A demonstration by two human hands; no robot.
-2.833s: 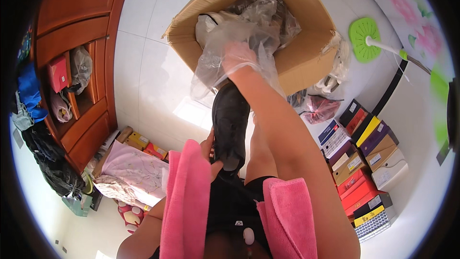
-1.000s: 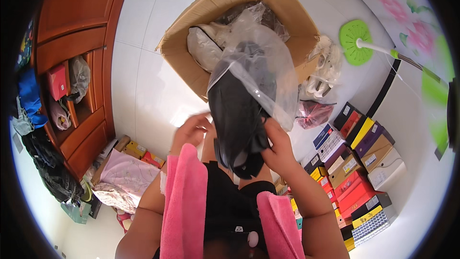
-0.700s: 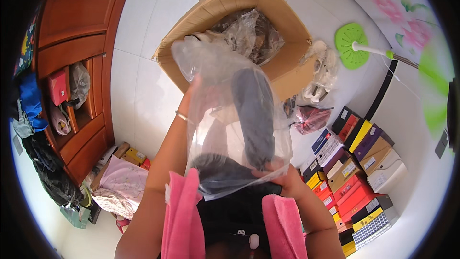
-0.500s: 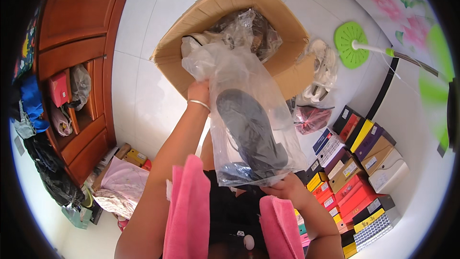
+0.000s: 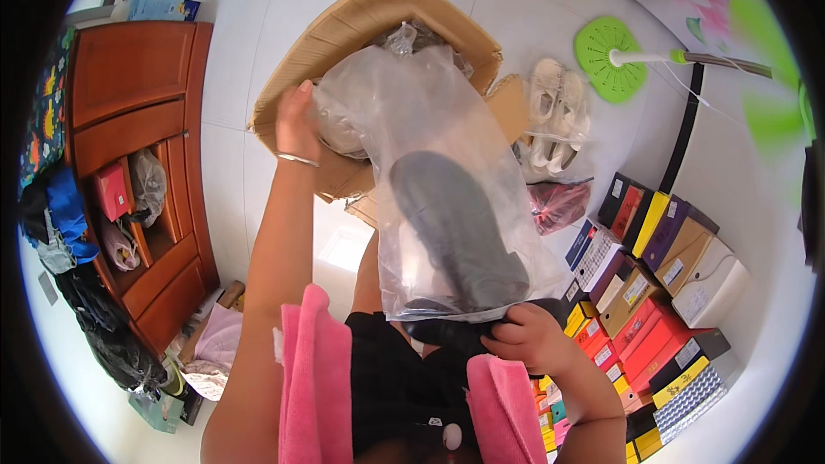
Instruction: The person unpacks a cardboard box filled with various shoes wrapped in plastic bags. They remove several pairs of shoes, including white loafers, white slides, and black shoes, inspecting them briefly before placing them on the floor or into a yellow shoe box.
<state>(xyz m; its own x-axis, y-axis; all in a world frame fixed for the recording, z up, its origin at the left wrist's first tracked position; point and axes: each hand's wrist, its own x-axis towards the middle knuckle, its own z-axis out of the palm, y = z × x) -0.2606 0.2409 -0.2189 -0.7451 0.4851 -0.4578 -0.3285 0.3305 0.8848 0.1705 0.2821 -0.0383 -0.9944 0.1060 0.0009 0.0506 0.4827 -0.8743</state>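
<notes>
A clear plastic bag (image 5: 430, 120) lies across the near edge of a cardboard box (image 5: 344, 39). A dark shoe (image 5: 460, 223) shows through it, sole side up. At the bag's lower end, a black shoe (image 5: 443, 332) sticks out, partly hidden by the plastic. My right hand (image 5: 533, 339) has its fingers closed on that black shoe, at the bag's edge. My left hand (image 5: 298, 120) is inside the box's left wall, beside the upper part of the bag; its fingers are blurred and I cannot tell what they grip.
More plastic-wrapped items (image 5: 408, 39) lie in the box. White shoes (image 5: 557, 112) and a reddish wrapped bundle (image 5: 559, 206) are right of it. Stacked shoeboxes (image 5: 636, 292) stand at the right, with a green mop (image 5: 610, 60) beyond. A wooden cabinet (image 5: 142, 155) stands left.
My left hand has left the bag's middle edge and moved up and left into the box. The box has shifted left. More of the black shoe shows at the bag's lower end.
</notes>
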